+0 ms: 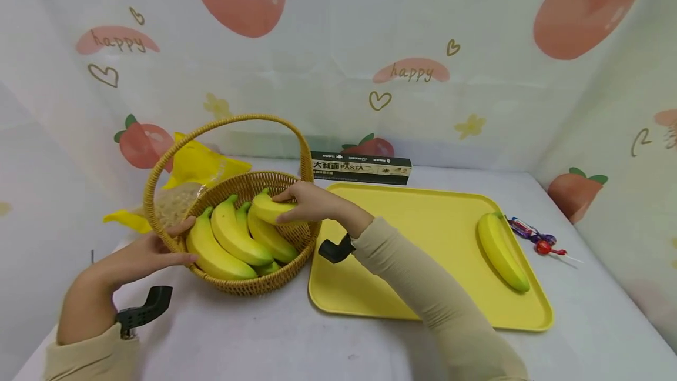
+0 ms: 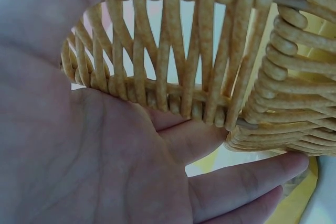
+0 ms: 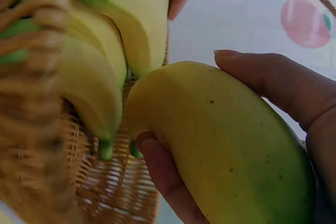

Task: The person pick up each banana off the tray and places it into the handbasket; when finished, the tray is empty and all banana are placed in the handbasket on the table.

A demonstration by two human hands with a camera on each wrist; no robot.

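A wicker basket (image 1: 245, 287) with a tall arched handle stands on the left of the table, with several yellow bananas (image 1: 214, 249) inside. My left hand (image 1: 138, 258) grips the basket's left side at the foot of the handle; the left wrist view shows the fingers passing behind the open weave (image 2: 178, 45). Over the basket's right part, my right hand (image 1: 315, 201) pinches a banana (image 1: 267, 210) between thumb and fingers. Close up, that banana (image 3: 210, 124) has brown specks and a greenish end. Another banana (image 1: 499, 251) lies on the yellow tray (image 1: 402, 251).
Right of the basket is the tray, and behind it a dark pasta box (image 1: 362, 168). Wrapped candies (image 1: 523, 228) and a red lollipop (image 1: 543, 247) lie beyond the tray's right edge. A yellow-and-clear bag (image 1: 198, 160) sits behind the basket. A printed curtain backs the table.
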